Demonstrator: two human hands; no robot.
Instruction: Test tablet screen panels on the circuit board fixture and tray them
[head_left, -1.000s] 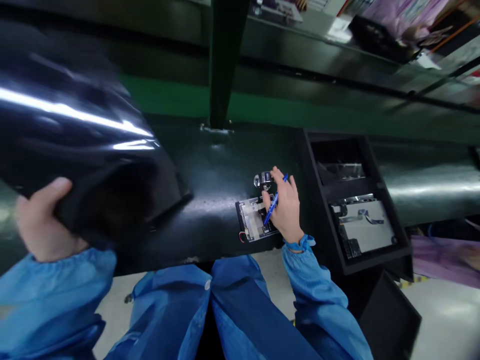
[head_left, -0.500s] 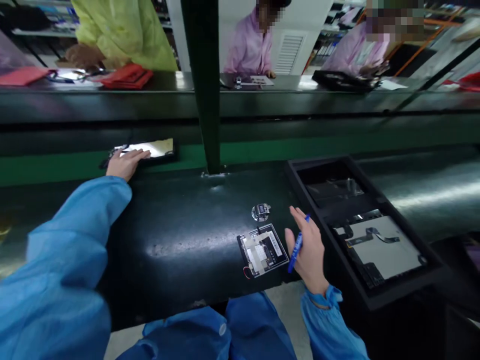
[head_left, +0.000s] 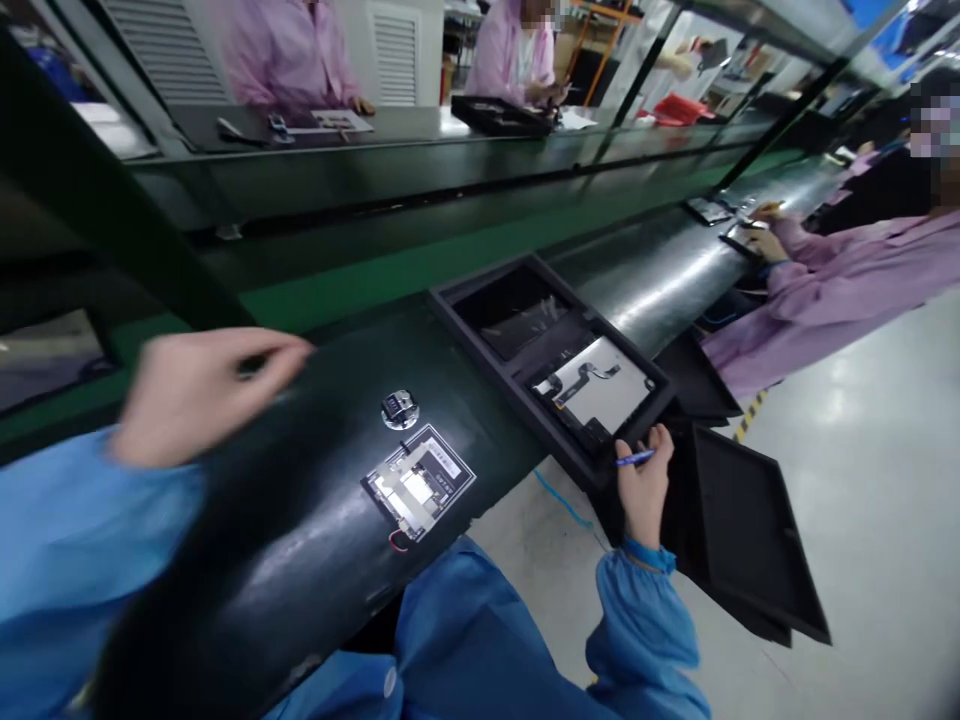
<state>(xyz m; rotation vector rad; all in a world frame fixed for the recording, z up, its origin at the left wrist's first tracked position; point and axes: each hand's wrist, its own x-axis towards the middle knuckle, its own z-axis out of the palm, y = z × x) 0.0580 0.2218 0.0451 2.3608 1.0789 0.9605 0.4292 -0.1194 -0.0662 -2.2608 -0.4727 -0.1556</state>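
Note:
My right hand (head_left: 643,490) is closed around a blue marker pen (head_left: 634,458), at the near corner of a black foam tray (head_left: 517,395). In the tray lies a tablet-like panel (head_left: 611,385) with a pale back and a dark flex cable; whether my fingers touch the rim I cannot tell. My left hand (head_left: 199,395), slightly blurred, hovers over the bench, thumb and fingertips drawn together with nothing visible in them. Between the hands lie a flat circuit board assembly (head_left: 416,485) with tape strips and a red wire, and a small round metallic part (head_left: 399,409).
A flat device (head_left: 52,350) with a pale surface lies at far left, near a green post (head_left: 112,190). More black trays (head_left: 750,520) are stacked low at right. A co-worker in a pink sleeve (head_left: 847,270) works further along; others sit across the bench.
The view has swung right. My left hand has come off the pale-surfaced device and its fingers have closed. My right hand, pen still in it, has moved from beside the board to the tray's near corner.

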